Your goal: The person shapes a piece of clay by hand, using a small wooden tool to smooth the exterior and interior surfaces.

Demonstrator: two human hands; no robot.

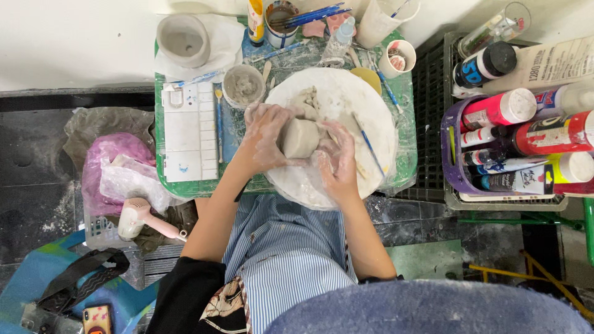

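Left hand and right hand cup a grey clay lump between curled fingers, near the centre of the round white board. Blue-handled brush lies just right of the right hand. White palette and small clay-water bowl crowd the left; open board remains toward the far-right rim.

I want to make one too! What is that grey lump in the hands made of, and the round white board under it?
The grey lump looks like wet clay: matte, soft-edged, and it smears pale grey over the left hand and right hand that cup it. The round white board seems hard and smooth, perhaps plastic or coated wood; clay streaks dull its surface, so I cannot be sure.
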